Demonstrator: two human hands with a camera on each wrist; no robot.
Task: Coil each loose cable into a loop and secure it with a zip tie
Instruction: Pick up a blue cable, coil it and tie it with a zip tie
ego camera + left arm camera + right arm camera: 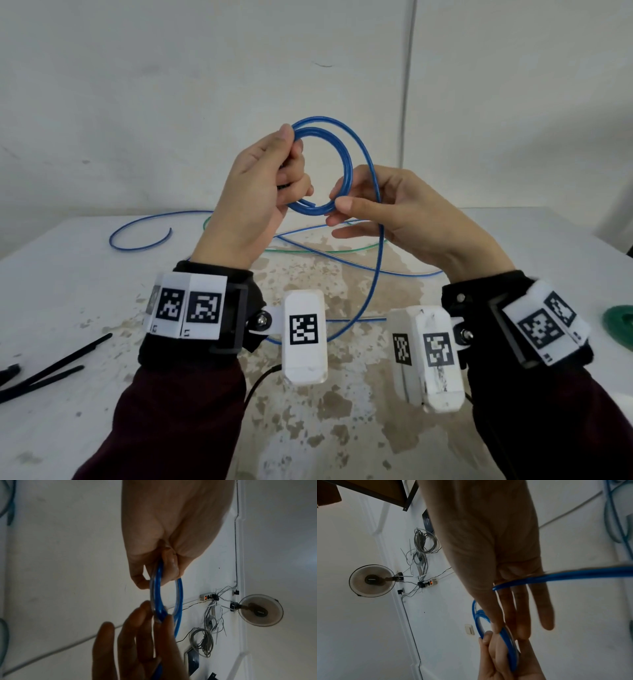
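Observation:
A blue cable (346,161) is wound into a small coil of a few turns, held up above the table (68,274). My left hand (294,171) grips the coil's left side with curled fingers; the left wrist view shows that hand (154,574) closed round the coil (179,595). My right hand (337,205) pinches the coil's lower right between thumb and forefinger, the other fingers straight. A wider outer turn passes over the right hand, and its tail (378,267) drops to the table. In the right wrist view the strand (573,574) crosses the right hand's fingers (520,615).
More blue cable (137,222) and a green cable (342,250) lie loose on the stained white table behind my hands. Black zip ties (51,370) lie at the left edge. A green coiled thing (620,322) shows at the right edge. A white wall stands behind.

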